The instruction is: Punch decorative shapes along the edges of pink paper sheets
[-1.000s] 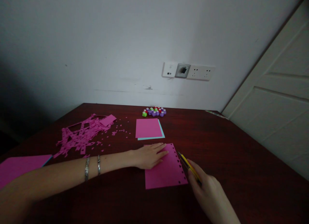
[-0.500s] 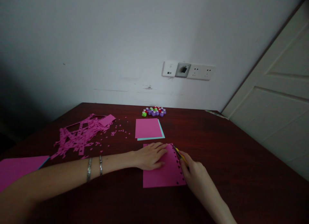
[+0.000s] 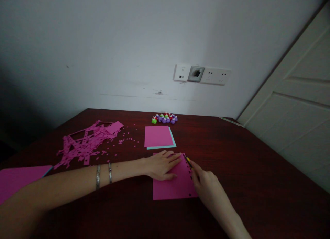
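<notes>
A pink paper sheet (image 3: 175,187) with a row of punched holes along its right edge lies on the dark red table (image 3: 244,170). My left hand (image 3: 161,165) lies flat on the sheet's upper left part, fingers stretched out. My right hand (image 3: 207,185) is closed around a yellow craft knife (image 3: 188,161), whose tip rests at the sheet's upper right corner.
A pink sheet on a light blue one (image 3: 158,137) lies just behind. Several small coloured punches (image 3: 165,118) sit near the wall. Pink paper scraps (image 3: 85,144) spread at the left, another pink sheet (image 3: 18,180) at the far left. A door (image 3: 304,111) stands right.
My right hand has slid forward and left along the sheet's right edge, bringing the knife tip up to the top corner. My left hand stayed pressed on the sheet.
</notes>
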Action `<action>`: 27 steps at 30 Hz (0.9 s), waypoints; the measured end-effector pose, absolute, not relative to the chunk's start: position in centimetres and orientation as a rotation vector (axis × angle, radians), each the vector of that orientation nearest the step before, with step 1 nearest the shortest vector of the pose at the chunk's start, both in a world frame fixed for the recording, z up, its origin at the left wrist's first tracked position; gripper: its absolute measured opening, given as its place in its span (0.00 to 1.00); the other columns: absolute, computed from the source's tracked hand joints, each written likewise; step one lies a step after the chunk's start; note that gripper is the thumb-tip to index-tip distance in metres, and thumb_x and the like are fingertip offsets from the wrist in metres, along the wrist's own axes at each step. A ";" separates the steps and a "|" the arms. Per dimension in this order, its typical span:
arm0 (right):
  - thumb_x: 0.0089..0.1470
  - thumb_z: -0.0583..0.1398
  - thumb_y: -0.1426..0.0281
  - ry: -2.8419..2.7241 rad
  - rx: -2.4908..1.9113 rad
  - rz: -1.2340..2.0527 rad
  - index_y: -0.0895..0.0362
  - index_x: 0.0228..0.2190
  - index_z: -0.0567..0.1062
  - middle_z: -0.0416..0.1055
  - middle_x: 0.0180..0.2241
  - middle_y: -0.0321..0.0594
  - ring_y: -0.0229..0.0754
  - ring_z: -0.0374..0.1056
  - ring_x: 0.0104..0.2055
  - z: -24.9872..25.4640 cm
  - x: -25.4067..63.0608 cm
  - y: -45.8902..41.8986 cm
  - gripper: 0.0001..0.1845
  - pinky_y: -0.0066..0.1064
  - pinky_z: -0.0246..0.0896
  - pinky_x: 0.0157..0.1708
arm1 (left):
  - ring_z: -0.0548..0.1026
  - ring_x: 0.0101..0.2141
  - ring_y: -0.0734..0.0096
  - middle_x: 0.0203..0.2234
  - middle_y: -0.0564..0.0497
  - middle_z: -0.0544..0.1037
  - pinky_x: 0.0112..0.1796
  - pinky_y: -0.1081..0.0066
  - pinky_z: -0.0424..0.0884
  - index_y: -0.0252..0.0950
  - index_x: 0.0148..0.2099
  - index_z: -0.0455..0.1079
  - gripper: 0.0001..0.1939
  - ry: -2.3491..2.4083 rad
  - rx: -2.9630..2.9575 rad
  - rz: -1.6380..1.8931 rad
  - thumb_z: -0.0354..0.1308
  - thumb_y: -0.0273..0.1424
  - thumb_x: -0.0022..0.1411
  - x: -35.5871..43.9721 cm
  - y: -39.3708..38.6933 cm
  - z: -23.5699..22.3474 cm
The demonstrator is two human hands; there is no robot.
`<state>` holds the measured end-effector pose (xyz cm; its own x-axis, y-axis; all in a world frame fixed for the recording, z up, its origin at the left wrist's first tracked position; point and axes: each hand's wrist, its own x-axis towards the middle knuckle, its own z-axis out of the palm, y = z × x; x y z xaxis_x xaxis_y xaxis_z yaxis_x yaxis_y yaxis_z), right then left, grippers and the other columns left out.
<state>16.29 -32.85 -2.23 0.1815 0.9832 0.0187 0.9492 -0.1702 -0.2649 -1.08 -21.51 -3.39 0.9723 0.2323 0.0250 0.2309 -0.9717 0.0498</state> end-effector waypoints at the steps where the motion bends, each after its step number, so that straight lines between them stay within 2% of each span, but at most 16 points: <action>1: 0.58 0.46 0.69 -1.869 -2.247 0.234 0.52 0.53 0.64 0.76 0.29 0.46 0.50 0.74 0.32 -2.2 16.3 -32.8 0.22 0.31 0.60 0.28 | 0.54 0.56 0.54 0.61 0.40 0.49 0.52 0.60 0.53 0.28 0.64 0.40 0.36 0.354 3.082 0.050 0.37 0.47 0.62 -1.0 -21.5 -3.4; 8: 0.57 0.47 0.70 -1.912 -2.275 0.160 0.51 0.54 0.64 0.76 0.28 0.45 0.47 0.73 0.30 -2.2 16.1 -32.7 0.23 0.29 0.60 0.27 | 0.57 0.52 0.53 0.59 0.39 0.54 0.51 0.61 0.53 0.27 0.63 0.46 0.40 0.331 3.113 0.045 0.39 0.53 0.59 -0.6 -21.2 -3.1; 13: 0.57 0.47 0.69 -1.958 -2.344 0.108 0.50 0.54 0.64 0.75 0.27 0.46 0.48 0.73 0.29 -1.3 15.6 -32.5 0.23 0.30 0.61 0.26 | 0.58 0.52 0.52 0.58 0.38 0.55 0.51 0.61 0.51 0.27 0.62 0.47 0.43 0.349 3.076 -0.006 0.42 0.56 0.55 -0.2 -20.8 -2.8; 21: 0.57 0.47 0.72 -2.060 -2.362 -0.026 0.53 0.53 0.64 0.74 0.25 0.48 0.49 0.72 0.28 -1.0 14.7 -32.7 0.23 0.31 0.61 0.24 | 0.60 0.50 0.50 0.52 0.35 0.63 0.50 0.59 0.54 0.26 0.58 0.54 0.47 0.394 3.062 -0.119 0.45 0.60 0.50 0.9 -20.8 -1.7; 27: 0.57 0.48 0.73 -2.094 -2.383 -0.060 0.55 0.53 0.64 0.74 0.25 0.47 0.47 0.73 0.27 -1.2 14.5 -33.3 0.23 0.29 0.61 0.23 | 0.59 0.51 0.48 0.53 0.35 0.61 0.50 0.58 0.54 0.28 0.59 0.52 0.47 0.411 3.034 -0.148 0.49 0.59 0.47 1.3 -20.6 -1.8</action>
